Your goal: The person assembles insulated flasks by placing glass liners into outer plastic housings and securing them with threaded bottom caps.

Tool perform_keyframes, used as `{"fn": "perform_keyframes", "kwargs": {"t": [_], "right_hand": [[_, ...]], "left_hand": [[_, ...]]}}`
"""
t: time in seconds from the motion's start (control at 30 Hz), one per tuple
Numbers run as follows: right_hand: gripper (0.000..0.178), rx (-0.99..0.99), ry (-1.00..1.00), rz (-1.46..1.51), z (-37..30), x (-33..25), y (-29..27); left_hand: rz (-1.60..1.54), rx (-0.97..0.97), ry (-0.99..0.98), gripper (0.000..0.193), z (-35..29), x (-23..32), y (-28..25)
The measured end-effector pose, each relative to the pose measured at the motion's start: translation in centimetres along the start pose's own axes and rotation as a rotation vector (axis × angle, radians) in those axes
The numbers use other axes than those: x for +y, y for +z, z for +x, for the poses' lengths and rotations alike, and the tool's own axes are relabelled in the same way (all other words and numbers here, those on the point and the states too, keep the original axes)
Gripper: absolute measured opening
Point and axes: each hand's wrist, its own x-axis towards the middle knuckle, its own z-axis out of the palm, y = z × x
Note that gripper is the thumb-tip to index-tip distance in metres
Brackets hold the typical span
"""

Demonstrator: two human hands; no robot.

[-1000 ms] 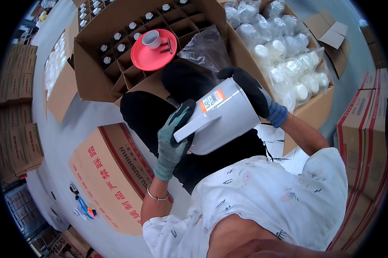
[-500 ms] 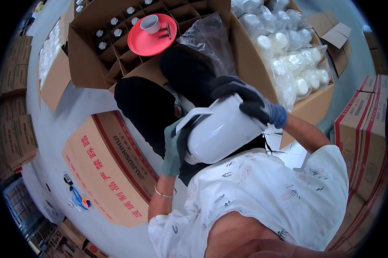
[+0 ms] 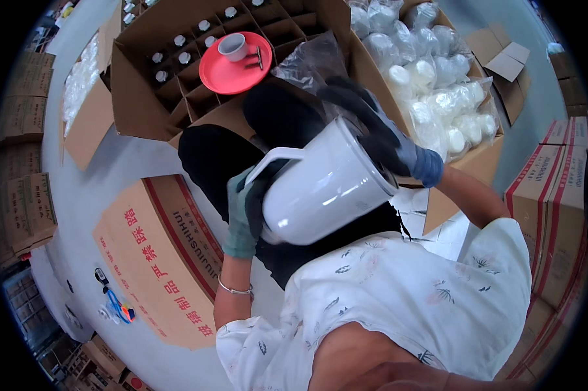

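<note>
A glossy white jug (image 3: 326,186) with a loop handle (image 3: 275,156) lies tilted over my lap, its wide rim facing up and right. My left hand (image 3: 245,212), in a green and dark glove, is closed around the jug's lower end beside the handle. At the rim is my right hand (image 3: 378,133), in a grey and black glove, its fingers stretched out and apart. The thumb side lies close against the dark opening; whether it touches there I cannot tell. Most of the jug's inside is hidden.
Ahead stands a divided carton (image 3: 134,91) with several white-capped bottles. On it rest a red plate (image 3: 225,75), a grey-white cup (image 3: 232,47) and a small metal piece (image 3: 255,58). A box of bagged white parts (image 3: 430,85) stands right; a flattened carton (image 3: 157,254) lies left.
The jug has shifted a little left, and its dark open end has turned into view. My right hand's fingers have come off the jug's side and spread. My left hand still grips the lower end.
</note>
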Motion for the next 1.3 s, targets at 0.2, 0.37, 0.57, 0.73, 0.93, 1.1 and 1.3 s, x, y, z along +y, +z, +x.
{"fn": "perform_keyframes", "kwargs": {"t": [0.2,0.37,0.57,0.73,0.93,1.1,1.3], "right_hand": [[0.046,-0.1,0.13,0.57,1.2,7.0,-1.9],[0.049,0.119,0.161,0.364,0.5,0.5,-1.4],[0.062,0.12,-0.556,-0.273,2.2,3.4,-1.7],[0.054,0.129,-0.093,0.231,3.3,3.8,-1.4],[0.048,-0.081,0.046,0.857,6.3,9.5,-4.7],[0.053,0.141,0.087,0.694,11.0,1.1,-2.1],[0.05,0.27,-0.435,0.398,12.8,-2.9,-6.3]], "left_hand": [[1.085,-0.229,0.964,0.027,1.4,7.0,3.9],[0.109,-0.043,0.117,0.031,5.4,3.2,0.4],[1.017,-0.165,0.977,0.036,4.0,7.9,3.9],[0.497,-0.171,0.305,0.031,6.8,3.7,-2.2],[0.683,0.079,0.9,0.029,7.3,7.6,3.4],[0.35,0.121,0.603,0.03,10.5,6.7,-0.4],[-0.363,0.215,0.339,0.034,14.9,4.7,-3.0]]}}
